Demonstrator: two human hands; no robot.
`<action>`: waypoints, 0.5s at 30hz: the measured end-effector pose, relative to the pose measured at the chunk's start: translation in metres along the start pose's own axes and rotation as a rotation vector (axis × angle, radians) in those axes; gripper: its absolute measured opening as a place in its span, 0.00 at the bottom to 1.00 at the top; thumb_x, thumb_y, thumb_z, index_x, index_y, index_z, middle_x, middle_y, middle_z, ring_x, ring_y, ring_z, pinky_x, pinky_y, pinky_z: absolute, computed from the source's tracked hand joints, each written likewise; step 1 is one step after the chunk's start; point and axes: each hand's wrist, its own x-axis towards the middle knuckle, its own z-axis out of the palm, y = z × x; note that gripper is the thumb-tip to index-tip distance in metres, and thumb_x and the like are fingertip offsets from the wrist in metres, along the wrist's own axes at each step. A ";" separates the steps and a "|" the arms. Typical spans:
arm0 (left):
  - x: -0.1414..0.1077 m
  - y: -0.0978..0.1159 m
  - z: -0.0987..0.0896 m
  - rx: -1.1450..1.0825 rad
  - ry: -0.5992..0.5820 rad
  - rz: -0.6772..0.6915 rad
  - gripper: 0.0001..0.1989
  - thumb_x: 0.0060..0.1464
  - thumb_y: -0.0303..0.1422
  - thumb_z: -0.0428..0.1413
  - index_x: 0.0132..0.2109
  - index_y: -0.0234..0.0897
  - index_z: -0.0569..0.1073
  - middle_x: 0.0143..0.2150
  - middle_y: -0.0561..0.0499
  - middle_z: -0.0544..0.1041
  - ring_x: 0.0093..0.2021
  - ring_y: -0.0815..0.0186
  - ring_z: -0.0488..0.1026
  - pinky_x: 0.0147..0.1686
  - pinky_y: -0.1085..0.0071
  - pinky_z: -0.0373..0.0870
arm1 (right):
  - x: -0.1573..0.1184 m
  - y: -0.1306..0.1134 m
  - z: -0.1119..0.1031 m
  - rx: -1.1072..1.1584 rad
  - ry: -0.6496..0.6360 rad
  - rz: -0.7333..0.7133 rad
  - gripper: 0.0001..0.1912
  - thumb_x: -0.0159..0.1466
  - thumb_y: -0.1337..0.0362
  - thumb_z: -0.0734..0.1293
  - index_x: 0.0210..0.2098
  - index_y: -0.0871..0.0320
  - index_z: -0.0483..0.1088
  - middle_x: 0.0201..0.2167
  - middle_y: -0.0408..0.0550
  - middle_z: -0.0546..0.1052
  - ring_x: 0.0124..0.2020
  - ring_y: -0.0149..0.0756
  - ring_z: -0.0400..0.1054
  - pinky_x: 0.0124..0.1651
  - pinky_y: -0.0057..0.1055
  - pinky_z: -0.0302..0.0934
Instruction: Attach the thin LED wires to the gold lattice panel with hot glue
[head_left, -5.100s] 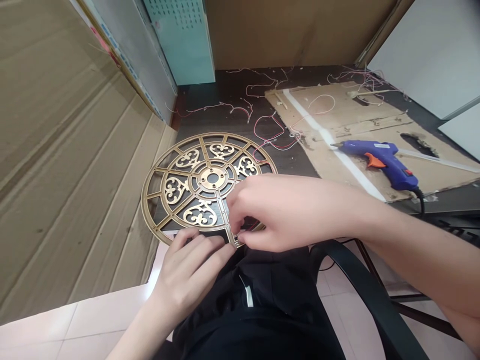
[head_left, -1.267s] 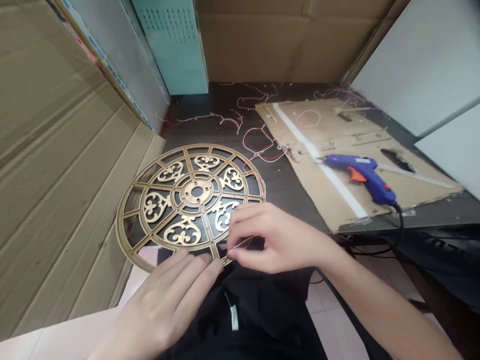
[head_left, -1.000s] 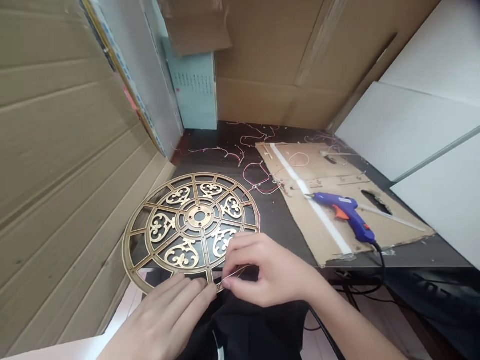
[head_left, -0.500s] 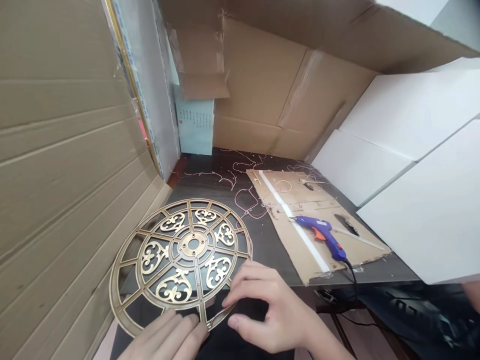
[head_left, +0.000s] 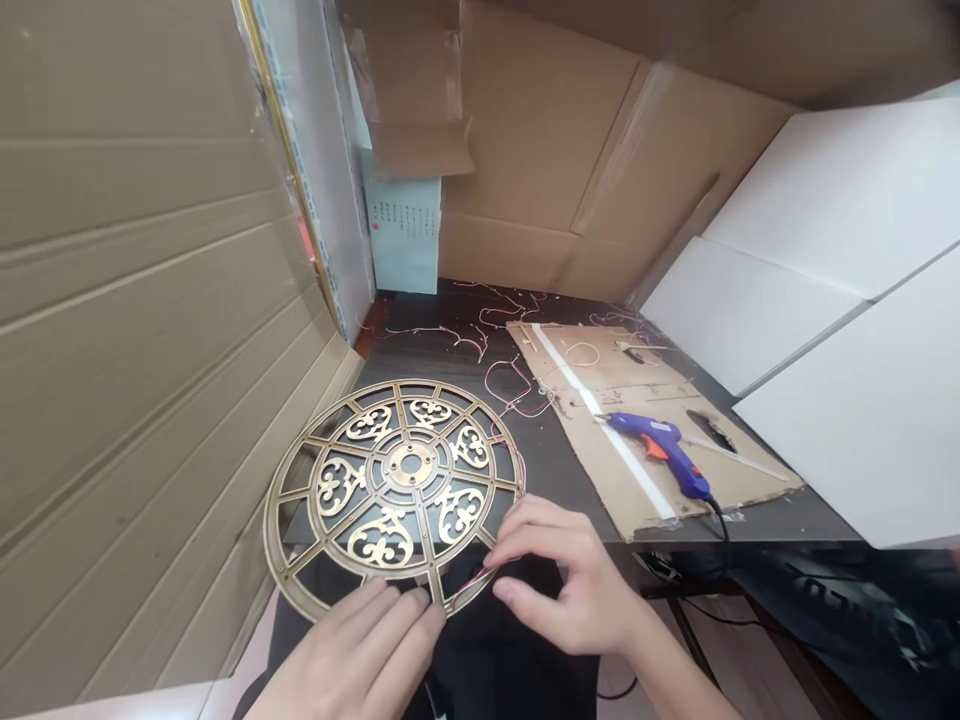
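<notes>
A round, gold-coloured openwork metal wheel with scroll ornaments lies at the table's near left, its front rim overhanging the edge. My left hand is closed over the near rim with its fingers side by side on top; its thumb is hidden. At the rim's right side, my right hand curls around a thin red wire that runs along the rim. Its index finger and thumb bend towards each other at the wire, a small gap between their tips. The wire partly disappears under these fingers.
A blue glue gun with an orange trigger rests on a cardboard sheet at the right, its cord hanging over the table edge. Loose red and white wires lie behind the wheel. Cardboard walls and white panels enclose the table.
The whole view has shifted, so everything appears slightly higher and farther right. Both hands stay at the wheel's near rim, with little visible change in their grip.
</notes>
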 end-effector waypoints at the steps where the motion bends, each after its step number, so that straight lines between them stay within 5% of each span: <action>1: 0.002 0.000 0.000 -0.032 -0.013 0.002 0.12 0.67 0.20 0.49 0.48 0.35 0.75 0.38 0.51 0.81 0.38 0.66 0.78 0.46 0.68 0.74 | 0.000 0.000 -0.001 0.002 0.001 0.006 0.08 0.62 0.70 0.73 0.41 0.56 0.81 0.35 0.48 0.81 0.37 0.37 0.74 0.41 0.35 0.68; 6: 0.002 0.002 0.002 -0.090 -0.053 -0.050 0.11 0.63 0.17 0.53 0.47 0.33 0.74 0.35 0.50 0.77 0.34 0.67 0.73 0.38 0.68 0.71 | 0.000 0.000 -0.003 0.010 -0.021 0.013 0.08 0.62 0.72 0.73 0.40 0.58 0.80 0.35 0.47 0.81 0.37 0.35 0.73 0.42 0.34 0.68; 15: -0.007 0.001 0.001 -0.084 -0.118 -0.078 0.12 0.65 0.17 0.55 0.51 0.34 0.74 0.40 0.50 0.80 0.39 0.67 0.76 0.47 0.67 0.73 | -0.001 0.000 -0.004 -0.008 -0.037 0.013 0.07 0.63 0.72 0.73 0.41 0.57 0.80 0.35 0.47 0.81 0.38 0.36 0.73 0.43 0.35 0.67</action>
